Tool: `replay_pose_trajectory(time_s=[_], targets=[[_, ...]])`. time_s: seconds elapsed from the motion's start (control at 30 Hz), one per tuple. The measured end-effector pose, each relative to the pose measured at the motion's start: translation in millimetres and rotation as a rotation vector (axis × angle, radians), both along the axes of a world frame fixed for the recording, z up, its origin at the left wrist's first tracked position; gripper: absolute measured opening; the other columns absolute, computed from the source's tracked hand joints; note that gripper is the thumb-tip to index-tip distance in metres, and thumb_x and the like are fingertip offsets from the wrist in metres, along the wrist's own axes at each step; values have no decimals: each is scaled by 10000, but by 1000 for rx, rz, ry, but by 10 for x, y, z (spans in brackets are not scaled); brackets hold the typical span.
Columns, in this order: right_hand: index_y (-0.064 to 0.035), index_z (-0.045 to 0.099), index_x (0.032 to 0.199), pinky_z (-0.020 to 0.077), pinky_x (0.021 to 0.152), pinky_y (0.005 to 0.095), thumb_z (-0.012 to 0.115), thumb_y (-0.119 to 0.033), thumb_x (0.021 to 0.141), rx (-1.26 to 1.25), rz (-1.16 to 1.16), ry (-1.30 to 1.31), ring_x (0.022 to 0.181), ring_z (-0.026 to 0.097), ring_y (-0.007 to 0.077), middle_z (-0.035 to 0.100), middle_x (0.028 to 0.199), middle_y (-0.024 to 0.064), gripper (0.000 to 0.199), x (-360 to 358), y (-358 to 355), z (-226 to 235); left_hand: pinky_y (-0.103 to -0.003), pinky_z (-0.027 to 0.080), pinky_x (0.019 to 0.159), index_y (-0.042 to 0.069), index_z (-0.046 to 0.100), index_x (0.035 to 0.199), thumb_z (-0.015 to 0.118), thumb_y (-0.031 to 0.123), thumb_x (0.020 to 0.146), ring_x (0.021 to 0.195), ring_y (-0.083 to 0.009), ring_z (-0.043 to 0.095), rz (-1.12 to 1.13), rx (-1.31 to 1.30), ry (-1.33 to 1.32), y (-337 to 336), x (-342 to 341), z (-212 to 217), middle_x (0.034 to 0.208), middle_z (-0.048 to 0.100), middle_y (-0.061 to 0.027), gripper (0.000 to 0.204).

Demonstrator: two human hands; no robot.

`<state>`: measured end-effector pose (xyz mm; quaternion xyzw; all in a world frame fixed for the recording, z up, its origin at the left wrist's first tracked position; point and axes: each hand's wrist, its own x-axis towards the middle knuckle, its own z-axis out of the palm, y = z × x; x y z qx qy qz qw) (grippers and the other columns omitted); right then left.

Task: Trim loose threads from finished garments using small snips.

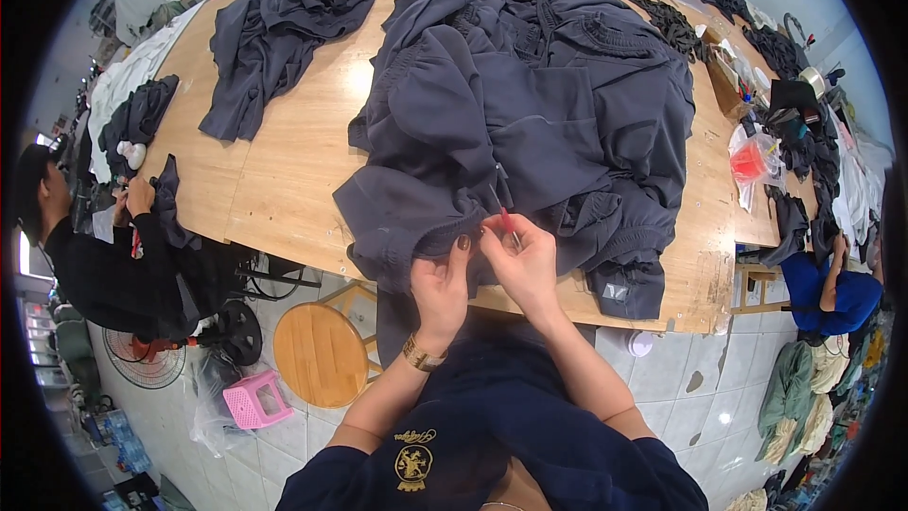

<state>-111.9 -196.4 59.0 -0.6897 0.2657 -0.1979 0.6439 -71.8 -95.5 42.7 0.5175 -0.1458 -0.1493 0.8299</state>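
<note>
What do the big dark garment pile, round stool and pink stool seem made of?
Garment pile: woven fabric, probably; matte, with soft folds and gathered edges. Round stool: likely varnished wood, tan with slight sheen. Pink stool: apparently moulded plastic, perforated.

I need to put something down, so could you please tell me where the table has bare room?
The table has bare wood between the smaller clothes pile and the big clothes pile, plus a narrower strip between the big pile and the plastic bag. It is crowded around the left hand and right hand.
</note>
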Motion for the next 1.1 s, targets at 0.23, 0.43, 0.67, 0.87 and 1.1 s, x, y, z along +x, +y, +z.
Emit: replay_pose_trajectory(time_s=[0.23, 0.43, 0.67, 0.87, 1.1], targets=[[17, 588, 810, 294, 447, 184, 613, -81, 800, -46, -74, -113, 504, 375, -2, 477, 593, -68, 102, 36, -32, -21, -343, 523, 849, -30, 520, 1114, 503, 57, 926, 986, -179, 590, -11, 14, 55, -1, 16, -7, 1096, 591, -110, 208], [5, 597, 853, 332, 495, 153, 570, -57, 845, 422, -29, -184, 561, 422, -7, 535, 691, -63, 69, -32, -105, -2, -397, 548, 808, 7, 495, 1116, 478, 85, 940, 984, -221, 602, -107, -189, 301, 13, 109, 143, 1080, 593, -96, 194], [20, 583, 919, 426, 518, 220, 643, -29, 749, -487, -43, -125, 551, 509, 46, 563, 630, 62, 187, -13, 71, -3, -310, 533, 779, 15, 527, 1094, 512, 80, 927, 949, -163, 597, -43, -28, 135, 17, -2, 15, 1071, 598, -77, 179], [21, 568, 895, 440, 527, 209, 611, -27, 791, -327, -19, -113, 562, 525, 60, 547, 624, 9, 122, -41, -32, -129, -273, 534, 742, 22, 529, 1077, 530, 79, 920, 918, -143, 607, -60, -126, 175, -37, 4, 69, 1059, 605, -68, 167], [-20, 572, 845, 266, 431, 165, 576, -60, 837, 596, 213, -221, 497, 377, -11, 506, 605, -49, 42, -126, -138, -56, -342, 542, 795, 16, 536, 1086, 512, 71, 925, 949, -189, 610, -59, -198, 278, -6, 54, 176, 1049, 610, -78, 172]])
